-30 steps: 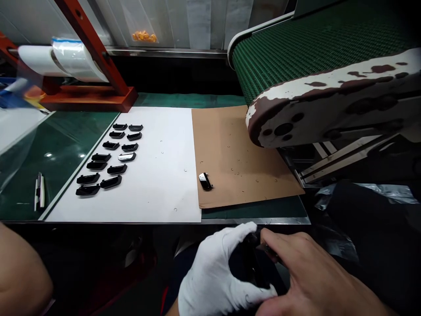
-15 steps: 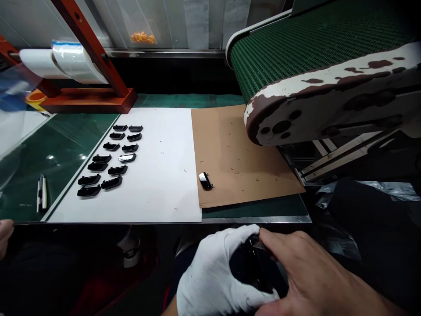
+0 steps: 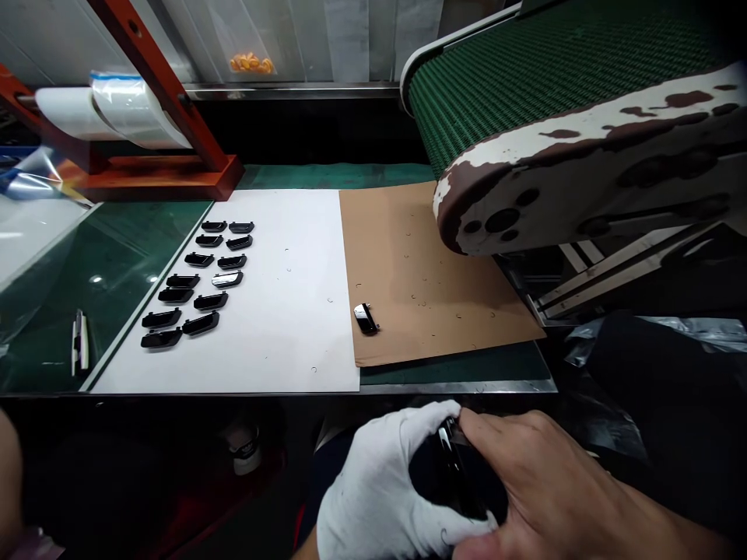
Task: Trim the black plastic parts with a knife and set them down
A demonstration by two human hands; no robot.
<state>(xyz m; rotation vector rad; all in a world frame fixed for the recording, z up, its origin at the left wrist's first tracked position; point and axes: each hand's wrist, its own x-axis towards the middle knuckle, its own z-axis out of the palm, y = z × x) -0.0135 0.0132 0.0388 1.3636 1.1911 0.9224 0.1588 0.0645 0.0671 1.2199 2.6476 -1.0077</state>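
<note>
In front of the table's near edge, my left hand (image 3: 379, 482), in a white glove, grips a glossy black part (image 3: 458, 474) between thumb and fingers. My bare right hand (image 3: 537, 474) closes on the same part from the other side, its fingertips meeting the glove's at both ends. Several similar black parts (image 3: 200, 323) lie in two slanting columns on the white sheet (image 3: 292, 311). Another black part (image 3: 366, 319) rests alone near the left edge of the brown cardboard (image 3: 432, 272).
A green conveyor belt (image 3: 548, 85) overhangs the cardboard at the right. Film rolls (image 3: 134, 109) hang on an orange-red frame (image 3: 157, 175) at the back left. A cutter (image 3: 80, 342) lies on the green mat. Another person's arm (image 3: 8, 478) shows at the left edge.
The black part between my hands has tilted slightly and catches more light. At the left, the person's hand has left view and a forearm shows. Clear plastic there has shifted.
</note>
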